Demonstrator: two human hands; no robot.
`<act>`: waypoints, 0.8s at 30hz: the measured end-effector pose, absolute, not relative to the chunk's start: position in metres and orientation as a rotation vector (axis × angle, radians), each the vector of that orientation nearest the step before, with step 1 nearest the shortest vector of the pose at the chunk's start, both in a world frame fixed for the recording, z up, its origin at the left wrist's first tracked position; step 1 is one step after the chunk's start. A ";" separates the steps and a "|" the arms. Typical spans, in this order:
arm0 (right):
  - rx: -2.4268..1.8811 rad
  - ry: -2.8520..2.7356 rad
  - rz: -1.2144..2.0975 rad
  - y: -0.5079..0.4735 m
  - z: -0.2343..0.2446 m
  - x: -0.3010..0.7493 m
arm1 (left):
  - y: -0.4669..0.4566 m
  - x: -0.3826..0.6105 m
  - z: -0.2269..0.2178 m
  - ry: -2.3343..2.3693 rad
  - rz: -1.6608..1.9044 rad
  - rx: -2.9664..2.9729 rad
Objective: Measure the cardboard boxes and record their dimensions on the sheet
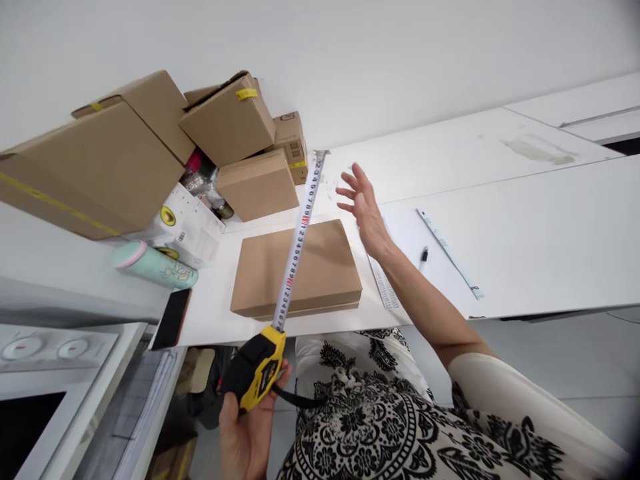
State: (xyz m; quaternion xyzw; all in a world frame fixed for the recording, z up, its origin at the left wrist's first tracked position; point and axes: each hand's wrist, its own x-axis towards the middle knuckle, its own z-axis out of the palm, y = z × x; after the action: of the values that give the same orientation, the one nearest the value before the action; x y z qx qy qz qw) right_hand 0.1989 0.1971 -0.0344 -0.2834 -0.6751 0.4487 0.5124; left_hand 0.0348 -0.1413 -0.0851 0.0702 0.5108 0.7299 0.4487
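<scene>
"One tape measure is seen; where is it held?"

"It is gripped by the left hand, whose fingers are closed about the case, in front of the table. Just to the right of those fingers, a black strap is left hanging. Ahead of them the numbered blade is extended, slanting slightly to the right."

"Is anything crossed by it?"

"A shut, flat cardboard box is crossed, directly ahead of the left fingers. Whether its top is touched by the blade cannot be told."

"And the right hand?"

"It is held open and raised, with nothing gripped. Its fingers are spread near the far part of the blade, apart from it."

"What is found farther out?"

"To the right of the right fingers and nearer the body, a white sheet, a small black object and a pale blue ruler are laid. To their left, past the blade, a small brown box and an open box are grouped. Ahead and left of the left fingers, a mint bottle is placed beside a white carton, with a black slab nearer to them."
</scene>
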 end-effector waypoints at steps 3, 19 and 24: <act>-0.646 -1.606 1.097 0.206 -0.031 0.176 | -0.146 0.041 -0.095 1.146 1.774 0.136; -0.461 -1.274 0.970 0.238 0.002 0.224 | -0.119 0.072 -0.083 1.099 1.605 0.349; -0.453 -1.365 1.108 0.239 -0.001 0.192 | -0.121 0.067 -0.076 0.954 1.361 0.434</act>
State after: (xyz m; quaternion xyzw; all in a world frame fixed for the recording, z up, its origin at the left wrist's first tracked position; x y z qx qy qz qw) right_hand 0.1919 0.2385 -0.0013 -0.1966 -0.5926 0.4811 0.6154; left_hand 0.0672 -0.1208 -0.0761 0.1913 0.4204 0.6000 0.6532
